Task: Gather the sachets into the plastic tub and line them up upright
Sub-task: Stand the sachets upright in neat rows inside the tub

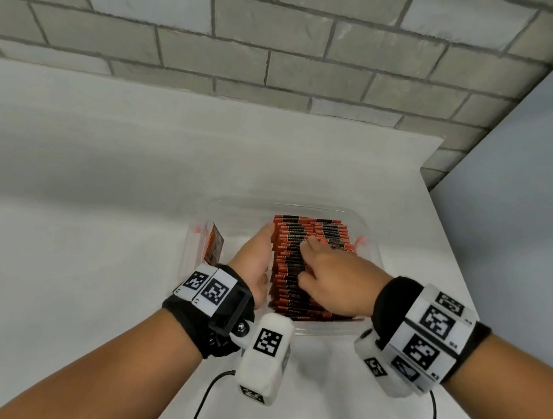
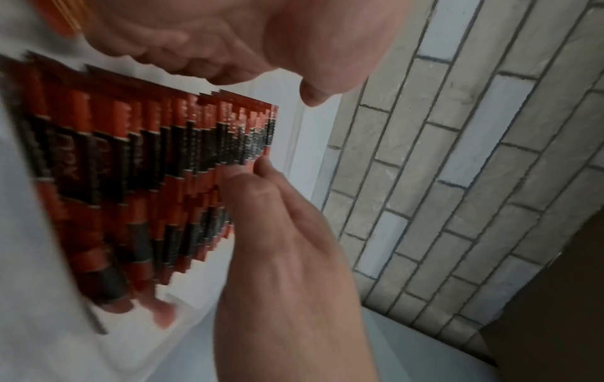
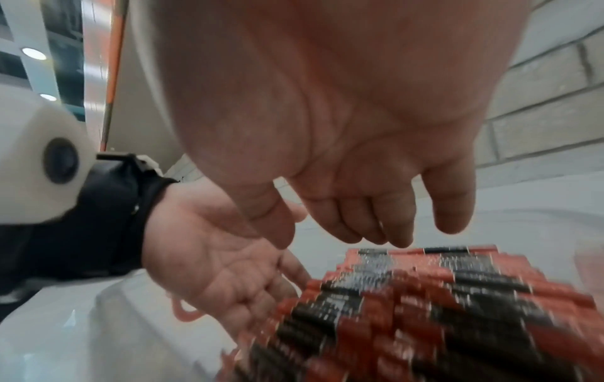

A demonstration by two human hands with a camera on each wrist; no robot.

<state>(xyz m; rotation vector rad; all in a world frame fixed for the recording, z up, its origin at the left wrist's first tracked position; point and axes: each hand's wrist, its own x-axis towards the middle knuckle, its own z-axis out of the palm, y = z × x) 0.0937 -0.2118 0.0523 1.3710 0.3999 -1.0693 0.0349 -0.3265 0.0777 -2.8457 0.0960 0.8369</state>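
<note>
Both grips are released: the left hand (image 1: 255, 258) flat beside the upright sachets (image 1: 300, 263) in the tub (image 1: 366, 226), right hand (image 1: 336, 278) resting on top.

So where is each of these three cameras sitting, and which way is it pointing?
Head: worn on the head, looking forward and down at the clear plastic tub of sachets on the white counter; both forearms, the left hand and the right hand show.
Left wrist: looks along the left hand at the sachets and brick wall; the right hand shows above.
Right wrist: looks along the right hand down onto the sachets; the left hand shows too.
Shared: all three show the sachets and both hands.
</note>
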